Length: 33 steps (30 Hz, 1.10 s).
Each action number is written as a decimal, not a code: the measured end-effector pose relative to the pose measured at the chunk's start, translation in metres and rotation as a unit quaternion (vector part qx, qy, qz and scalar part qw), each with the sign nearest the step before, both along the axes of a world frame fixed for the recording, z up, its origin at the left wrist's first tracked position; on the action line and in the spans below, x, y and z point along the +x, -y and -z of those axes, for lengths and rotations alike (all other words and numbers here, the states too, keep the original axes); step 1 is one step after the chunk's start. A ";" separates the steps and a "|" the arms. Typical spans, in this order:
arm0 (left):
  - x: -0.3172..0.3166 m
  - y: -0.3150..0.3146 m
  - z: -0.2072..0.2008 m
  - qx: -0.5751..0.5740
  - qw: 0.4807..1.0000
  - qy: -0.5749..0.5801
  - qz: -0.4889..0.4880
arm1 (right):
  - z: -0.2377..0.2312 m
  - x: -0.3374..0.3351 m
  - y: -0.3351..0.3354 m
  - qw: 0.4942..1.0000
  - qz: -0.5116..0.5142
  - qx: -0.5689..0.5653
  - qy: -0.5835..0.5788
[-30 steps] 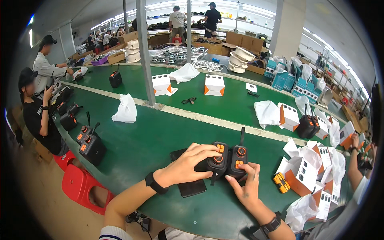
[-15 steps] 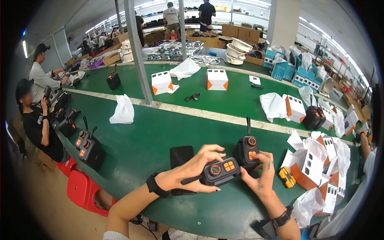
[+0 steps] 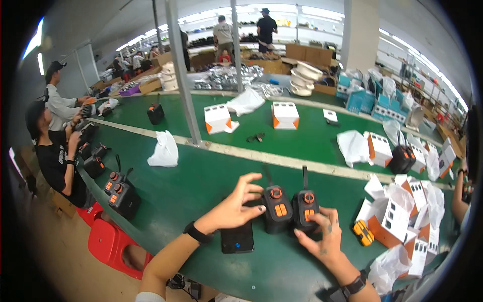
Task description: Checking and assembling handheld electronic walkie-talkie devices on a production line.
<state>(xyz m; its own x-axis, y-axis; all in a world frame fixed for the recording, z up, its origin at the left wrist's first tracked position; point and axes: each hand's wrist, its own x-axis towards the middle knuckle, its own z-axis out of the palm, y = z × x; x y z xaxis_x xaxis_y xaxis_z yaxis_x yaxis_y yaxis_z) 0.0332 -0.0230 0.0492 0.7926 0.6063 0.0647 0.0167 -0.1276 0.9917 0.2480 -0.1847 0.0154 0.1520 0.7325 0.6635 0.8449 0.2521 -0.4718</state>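
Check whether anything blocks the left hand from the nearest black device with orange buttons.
Nothing visible does: the left hand is spread right beside the black device; contact is unclear. The black smartphone lies below, not between them.

Workbench view, partly obscured: hands and picture edges conceal detail at a green table [image 3: 176, 196].
The left hand [image 3: 235, 205] hides part of a flat black slab [image 3: 237, 241]; the right hand [image 3: 324, 237] covers a lower corner of a black device [image 3: 305, 202]. The lower edge crops both forearms, and a co-worker's arm [image 3: 459, 194] meets the dark rim. Silvery parts [image 3: 231, 77] blur together; goods on back shelves [image 3: 322, 26] are too small to identify.
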 end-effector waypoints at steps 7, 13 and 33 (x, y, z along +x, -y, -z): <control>0.003 0.016 0.011 -0.025 0.998 -0.008 0.062 | 0.004 -0.011 0.012 0.999 -0.017 -0.015 0.046; 0.008 0.015 0.021 0.003 0.995 0.020 0.099 | -0.012 -0.022 0.021 0.999 -0.016 -0.003 0.038; -0.002 0.010 0.016 -0.001 0.995 -0.003 0.100 | -0.015 -0.032 0.021 0.999 -0.017 -0.019 0.040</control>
<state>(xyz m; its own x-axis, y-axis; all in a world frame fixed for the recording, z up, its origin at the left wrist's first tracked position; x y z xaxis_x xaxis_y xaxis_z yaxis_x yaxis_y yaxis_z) 0.0308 -0.0335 0.0333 0.8981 0.4358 0.0584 -0.0032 -0.1262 0.9920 0.2158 -0.2060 0.0307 0.0744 0.7617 0.6437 0.8719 0.2636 -0.4127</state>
